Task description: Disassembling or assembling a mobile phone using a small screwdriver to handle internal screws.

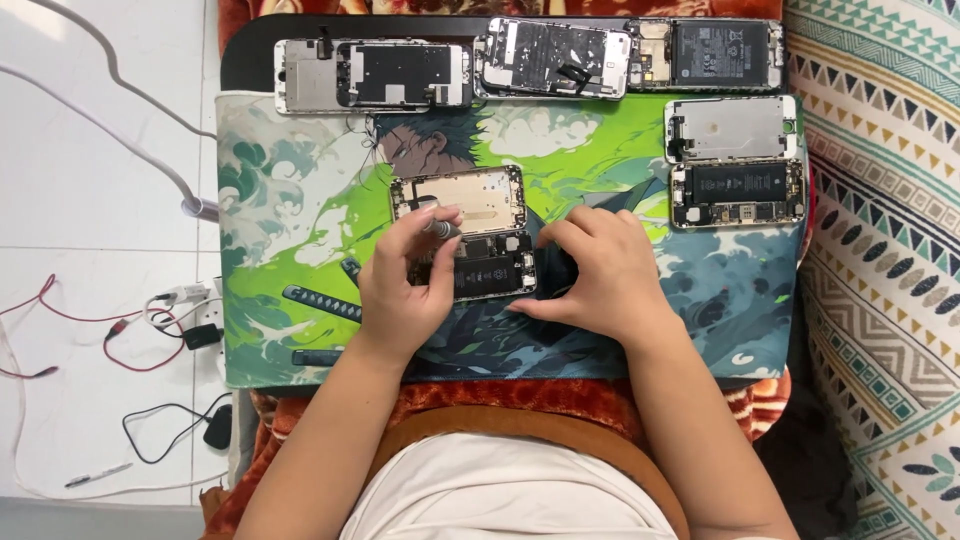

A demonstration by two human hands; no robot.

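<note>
While the left hand (400, 290) pinches a small grey screwdriver (440, 229) over the opened phone (470, 240) in the middle of the green mat (300, 200), the right hand (600, 275) lies curled against the phone's right edge, steadying it. If that tip slips, I reckon it could gouge the black battery or snag the thin cable joining the lifted screen to the body. I count four more opened phones: three (372, 75) (553, 58) (706, 54) along the mat's far edge, one (735, 160) at the right.
</note>
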